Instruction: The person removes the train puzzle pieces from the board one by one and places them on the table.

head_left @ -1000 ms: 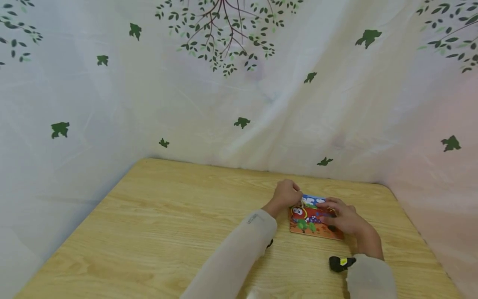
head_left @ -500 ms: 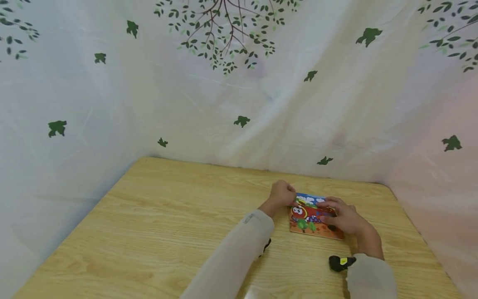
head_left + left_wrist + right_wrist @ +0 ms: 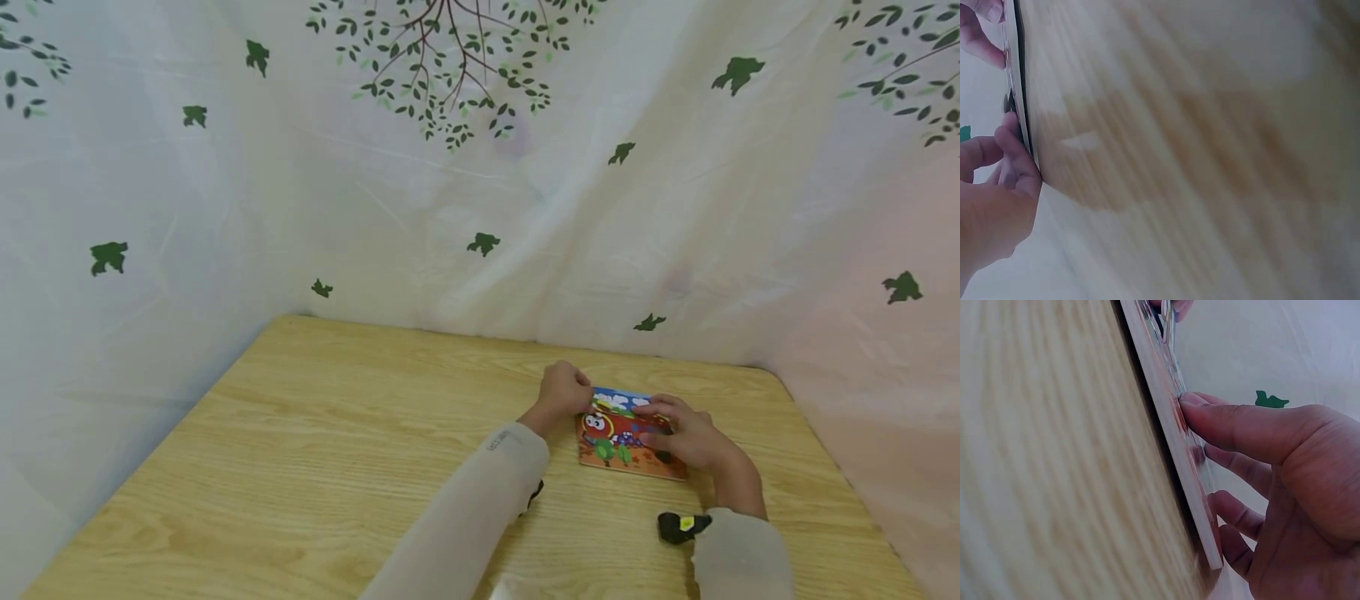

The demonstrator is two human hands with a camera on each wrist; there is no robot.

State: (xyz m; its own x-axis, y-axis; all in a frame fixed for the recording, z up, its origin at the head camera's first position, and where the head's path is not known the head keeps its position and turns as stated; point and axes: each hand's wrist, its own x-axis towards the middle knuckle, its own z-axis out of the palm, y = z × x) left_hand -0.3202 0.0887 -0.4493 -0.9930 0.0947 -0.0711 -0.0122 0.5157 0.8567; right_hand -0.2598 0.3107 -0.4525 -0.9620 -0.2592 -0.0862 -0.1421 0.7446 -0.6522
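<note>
A wooden picture puzzle with a red big-eyed cartoon figure, blue sky and orange ground lies flat on the table. My left hand is at its upper left corner with curled fingers, pinching a thin puzzle piece that stands tilted off the board in the right wrist view. Most of that piece is hidden by the fingers. My right hand rests on the right half of the puzzle; its thumb and fingertips touch the surface in the right wrist view, and it covers part of the picture.
The wood-grain table extends far to the left of the puzzle. Behind it hangs a pale curtain printed with leaves and branches. A black wrist device sits by the right sleeve. Something whitish shows at the bottom edge.
My left hand has shifted slightly left, uncovering more of the puzzle's blue sky near the upper left corner. The right hand and the puzzle stay in place.
</note>
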